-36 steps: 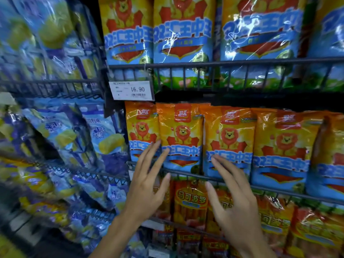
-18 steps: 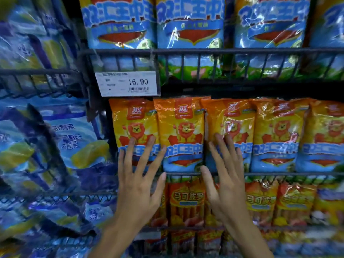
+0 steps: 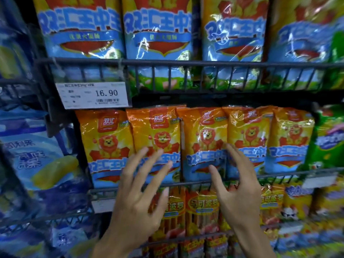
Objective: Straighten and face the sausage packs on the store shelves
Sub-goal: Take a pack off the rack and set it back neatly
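Several orange sausage packs with a lion print stand upright in a row on the middle wire shelf point(image 3: 279, 176). My left hand point(image 3: 137, 200) is raised with fingers spread in front of the second pack point(image 3: 156, 131). My right hand point(image 3: 236, 190) is raised beside it, fingers straight, in front of the third pack point(image 3: 202, 135) and the fourth pack point(image 3: 249, 131). Both hands hold nothing; I cannot tell whether the fingertips touch the packs. The first pack point(image 3: 106, 138) stands at the left end.
Larger blue and yellow sausage bags point(image 3: 158, 34) fill the upper shelf behind a wire rail point(image 3: 204, 63). A price tag reading 16.90 point(image 3: 93, 94) hangs at left. Slim orange sausage packs point(image 3: 202, 211) stand below. Blue corn-sausage bags point(image 3: 37, 161) lie left, green packs point(image 3: 329, 146) right.
The view has come closer to the shelves. Both hands have shifted right along the row, from the first and third packs to the second and the third and fourth.
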A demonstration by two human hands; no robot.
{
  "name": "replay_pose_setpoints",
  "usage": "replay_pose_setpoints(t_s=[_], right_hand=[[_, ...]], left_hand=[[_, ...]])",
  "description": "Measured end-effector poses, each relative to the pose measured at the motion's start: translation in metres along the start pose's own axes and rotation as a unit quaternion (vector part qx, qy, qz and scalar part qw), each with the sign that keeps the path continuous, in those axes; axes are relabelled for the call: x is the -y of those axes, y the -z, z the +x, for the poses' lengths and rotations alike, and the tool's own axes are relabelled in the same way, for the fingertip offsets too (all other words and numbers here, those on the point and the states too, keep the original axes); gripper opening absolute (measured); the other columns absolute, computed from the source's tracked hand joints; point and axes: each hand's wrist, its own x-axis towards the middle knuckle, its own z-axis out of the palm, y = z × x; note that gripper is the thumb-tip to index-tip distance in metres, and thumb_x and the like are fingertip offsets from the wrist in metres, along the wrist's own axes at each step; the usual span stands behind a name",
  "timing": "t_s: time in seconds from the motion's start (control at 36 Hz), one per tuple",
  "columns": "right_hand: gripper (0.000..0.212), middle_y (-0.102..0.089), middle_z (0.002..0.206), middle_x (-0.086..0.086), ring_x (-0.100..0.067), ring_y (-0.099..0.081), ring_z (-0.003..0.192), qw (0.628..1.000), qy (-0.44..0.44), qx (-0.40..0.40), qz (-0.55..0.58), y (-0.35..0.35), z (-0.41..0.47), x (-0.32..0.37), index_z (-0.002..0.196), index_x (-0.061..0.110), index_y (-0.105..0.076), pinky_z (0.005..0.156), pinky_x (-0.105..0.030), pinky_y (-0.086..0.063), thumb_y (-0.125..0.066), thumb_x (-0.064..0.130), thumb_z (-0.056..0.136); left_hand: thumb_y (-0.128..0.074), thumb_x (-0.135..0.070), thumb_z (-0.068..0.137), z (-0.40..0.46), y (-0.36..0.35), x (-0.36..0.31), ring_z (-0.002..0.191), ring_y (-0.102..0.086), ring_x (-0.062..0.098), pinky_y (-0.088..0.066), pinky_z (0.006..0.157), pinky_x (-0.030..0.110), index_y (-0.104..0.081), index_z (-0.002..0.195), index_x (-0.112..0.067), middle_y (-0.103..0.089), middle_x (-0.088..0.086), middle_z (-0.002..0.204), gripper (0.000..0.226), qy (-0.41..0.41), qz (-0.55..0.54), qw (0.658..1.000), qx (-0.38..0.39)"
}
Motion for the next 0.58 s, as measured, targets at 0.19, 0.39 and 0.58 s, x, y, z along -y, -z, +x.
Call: replay_pose_setpoints(t_s=[0.19, 0.39, 0.58], right_hand=[[0.103, -0.036, 0.159, 0.017, -0.005, -0.033, 0.147, 0.988, -0.053, 0.111, -0.097, 0.017, 0.009, 0.009, 0.162, 0.028, -0.027, 0.113, -0.019, -0.027, -0.053, 0.079, 0.076], [0.111, -0.038, 0.162, 0.007, -0.014, -0.046, 0.141, 0.975, -0.084, 0.181, -0.099, 0.009, 0.018, 0.001, 0.164, 0.028, -0.002, 0.109, -0.031, -0.046, -0.046, 0.083, 0.079], [0.084, -0.069, 0.083, 0.02, 0.0, -0.067, 0.078, 0.981, -0.099, 0.166, -0.021, 0.009, 0.034, -0.024, 0.144, 0.02, -0.057, 0.07, -0.029, -0.059, -0.055, 0.075, 0.08]], left_hand=[[-0.045, -0.051, 0.104, 0.043, -0.04, -0.034, 0.162, -0.002, 0.027, -0.002, 0.13, 0.05, -0.015, 0.167, -0.018, -0.004, 0.003, 0.176, 0.078, -0.025, 0.079, 0.991, 0.103], [-0.034, -0.049, 0.109, 0.046, -0.046, -0.023, 0.162, -0.006, 0.022, -0.008, 0.128, 0.056, -0.014, 0.168, -0.023, -0.005, 0.0, 0.176, 0.067, -0.023, 0.154, 0.982, 0.105], [-0.038, -0.046, 0.109, 0.045, -0.046, -0.021, 0.162, -0.007, 0.021, -0.001, 0.13, 0.054, -0.015, 0.168, -0.022, -0.006, 0.0, 0.176, 0.068, -0.026, 0.142, 0.985, 0.095]])
